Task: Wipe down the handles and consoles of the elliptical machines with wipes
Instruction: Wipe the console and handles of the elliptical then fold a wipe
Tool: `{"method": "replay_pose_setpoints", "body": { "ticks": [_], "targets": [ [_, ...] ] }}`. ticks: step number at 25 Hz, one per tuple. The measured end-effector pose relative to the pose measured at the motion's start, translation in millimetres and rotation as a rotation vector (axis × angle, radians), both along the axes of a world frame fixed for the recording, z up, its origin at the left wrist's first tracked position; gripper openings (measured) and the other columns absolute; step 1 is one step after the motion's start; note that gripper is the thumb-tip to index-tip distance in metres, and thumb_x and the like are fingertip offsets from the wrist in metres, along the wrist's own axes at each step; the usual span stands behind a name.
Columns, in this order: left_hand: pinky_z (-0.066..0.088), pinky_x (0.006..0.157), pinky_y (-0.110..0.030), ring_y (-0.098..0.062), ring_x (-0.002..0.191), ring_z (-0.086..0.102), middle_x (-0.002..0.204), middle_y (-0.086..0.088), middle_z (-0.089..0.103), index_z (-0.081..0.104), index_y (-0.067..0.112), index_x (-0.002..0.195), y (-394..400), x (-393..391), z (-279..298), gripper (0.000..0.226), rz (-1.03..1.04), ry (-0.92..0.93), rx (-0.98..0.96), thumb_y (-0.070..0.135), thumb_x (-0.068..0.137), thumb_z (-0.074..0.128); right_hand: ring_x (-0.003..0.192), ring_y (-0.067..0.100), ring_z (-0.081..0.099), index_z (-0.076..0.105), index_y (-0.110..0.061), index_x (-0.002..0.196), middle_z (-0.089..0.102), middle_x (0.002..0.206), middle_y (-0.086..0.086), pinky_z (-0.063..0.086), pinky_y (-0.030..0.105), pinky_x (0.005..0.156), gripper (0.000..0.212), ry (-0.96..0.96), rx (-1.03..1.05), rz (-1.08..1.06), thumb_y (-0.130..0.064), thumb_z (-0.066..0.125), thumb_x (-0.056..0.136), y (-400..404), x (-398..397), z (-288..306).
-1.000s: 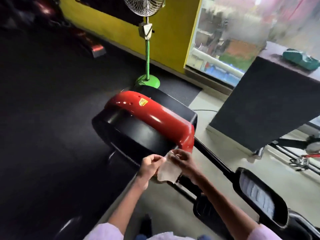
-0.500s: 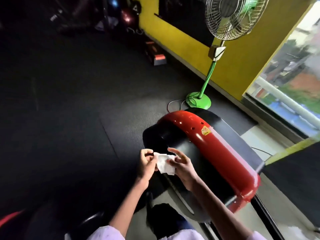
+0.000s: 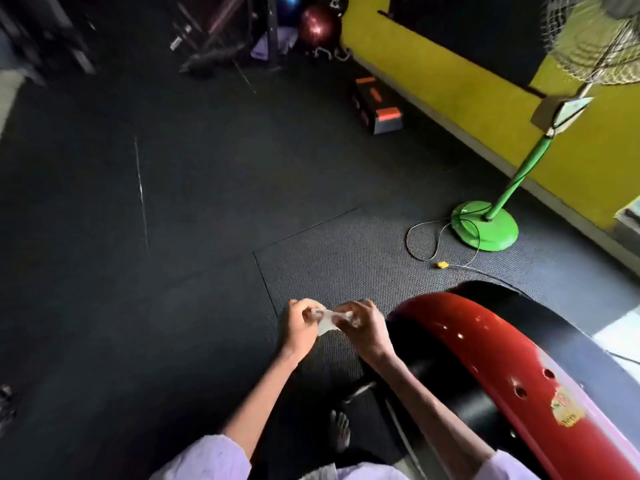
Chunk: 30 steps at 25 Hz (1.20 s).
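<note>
Both hands, left hand (image 3: 300,325) and right hand (image 3: 363,327), are now bunching the wipe (image 3: 328,320) left of the red housing (image 3: 491,368), apparently refolding before further wiping.

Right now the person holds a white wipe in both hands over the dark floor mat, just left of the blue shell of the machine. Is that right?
Not quite: the machine's shell is red, not blue, as the head view shows. The rest holds: the left hand and right hand both pinch the white wipe over the dark floor mat, just left of that shell.
</note>
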<state>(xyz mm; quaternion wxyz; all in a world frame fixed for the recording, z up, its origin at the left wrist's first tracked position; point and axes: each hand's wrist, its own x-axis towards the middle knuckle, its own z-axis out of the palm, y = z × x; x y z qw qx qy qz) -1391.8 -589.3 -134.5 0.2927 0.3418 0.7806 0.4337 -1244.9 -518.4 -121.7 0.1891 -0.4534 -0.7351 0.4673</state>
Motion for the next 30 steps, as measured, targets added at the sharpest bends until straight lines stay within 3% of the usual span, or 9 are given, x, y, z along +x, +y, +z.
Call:
{"method": "replay_pose_setpoints", "body": {
  "ticks": [2,7,9,14,16,20,25,28,30],
  "targets": [
    [0.051,0.060,-0.032,-0.021,0.073,0.063,0.077,-0.003,0.065,0.072,0.022,0.076,44,-27,8,0.007,-0.002,0.044,-0.005,0.027,0.077,0.067,0.083,-0.004,0.045,0.075,-0.014,0.098,0.049,0.096,-0.005,0.033,0.006,0.070,0.017,0.003,0.061,-0.006,-0.026,0.078,0.085,41,-22,6],
    [0.049,0.056,-0.019,-0.012,0.074,0.061,0.085,0.000,0.066,0.062,0.012,0.096,155,-66,35,0.015,-0.083,-0.146,-0.029,0.026,0.098,0.058,0.064,0.003,0.056,0.062,0.002,0.098,0.061,0.080,0.004,0.045,0.020,0.059,0.023,0.237,-0.185,-0.159,-0.018,0.071,0.093,144,-65,13],
    [0.057,0.060,-0.030,-0.015,0.075,0.066,0.085,0.000,0.068,0.063,0.012,0.097,205,-76,34,0.015,-0.153,-0.165,0.023,0.025,0.099,0.056,0.070,0.016,0.060,0.060,0.005,0.101,0.065,0.080,0.010,0.050,0.032,0.063,0.024,0.354,-0.306,-0.206,-0.014,0.072,0.092,181,-76,13],
    [0.060,0.071,-0.044,-0.025,0.081,0.071,0.086,-0.007,0.073,0.069,0.009,0.092,337,-96,39,0.013,-0.415,-0.184,0.056,0.022,0.092,0.067,0.076,0.019,0.062,0.065,0.004,0.108,0.069,0.088,0.012,0.051,0.027,0.062,0.042,0.619,-0.400,-0.521,-0.027,0.076,0.083,266,-91,24],
    [0.060,0.073,-0.044,-0.027,0.084,0.070,0.088,-0.010,0.073,0.069,0.007,0.095,385,-83,48,0.013,-0.563,-0.211,0.033,0.020,0.092,0.069,0.080,0.021,0.064,0.062,0.006,0.114,0.071,0.092,0.012,0.053,0.028,0.064,0.034,0.694,-0.397,-0.674,-0.017,0.070,0.091,295,-80,28],
    [0.058,0.068,-0.029,-0.020,0.078,0.068,0.088,-0.008,0.072,0.068,0.006,0.096,463,-29,56,0.009,-0.782,-0.304,-0.008,0.009,0.088,0.071,0.070,0.013,0.070,0.061,-0.004,0.105,0.073,0.084,0.004,0.057,0.024,0.060,0.012,0.760,-0.372,-0.959,-0.003,0.063,0.094,340,-39,39],
    [0.059,0.073,-0.040,-0.023,0.077,0.066,0.082,-0.007,0.069,0.065,0.012,0.085,560,83,34,0.010,-0.998,-0.365,-0.086,0.006,0.086,0.072,0.065,0.013,0.069,0.067,-0.009,0.096,0.074,0.077,0.002,0.056,0.025,0.058,0.022,0.867,-0.259,-1.224,-0.015,0.075,0.076,406,53,26],
    [0.050,0.058,-0.023,-0.011,0.065,0.057,0.075,-0.003,0.064,0.064,0.009,0.085,621,176,28,0.009,-1.144,-0.347,-0.118,0.005,0.088,0.071,0.067,0.015,0.070,0.068,-0.002,0.100,0.075,0.080,0.004,0.058,0.026,0.058,0.017,0.929,-0.212,-1.369,-0.006,0.072,0.084,449,132,13],
    [0.044,0.053,-0.021,-0.009,0.060,0.052,0.070,-0.003,0.061,0.064,0.009,0.080,657,255,28,0.012,-1.252,-0.299,-0.148,0.003,0.088,0.070,0.075,0.019,0.071,0.067,-0.002,0.104,0.075,0.088,0.006,0.059,0.031,0.062,0.017,0.955,-0.210,-1.468,-0.004,0.071,0.088,473,198,13]
  ]
}}
